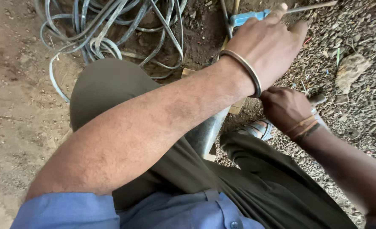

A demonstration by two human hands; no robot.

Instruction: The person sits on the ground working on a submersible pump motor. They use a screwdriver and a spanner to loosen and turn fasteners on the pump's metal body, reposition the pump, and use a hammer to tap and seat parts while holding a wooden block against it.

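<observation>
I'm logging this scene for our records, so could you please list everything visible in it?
Cables: one tangled bundle, grey-blue, on the dirt at top left.
Blue-handled tool: one, blue handle with a thin metal rod, top centre, at the left hand's fingertips.
Pipe: one, grey metal, under the left forearm between the knees.
Stone: one, pale brown, on the gravel at right.
Sandal: one, grey-strapped, below the right hand.
Bangle: one, metal, left wrist.
Left hand: reaching to the tool.
Right hand: threads on wrist, fingers curled down by the pipe; what they grip is hidden.
</observation>
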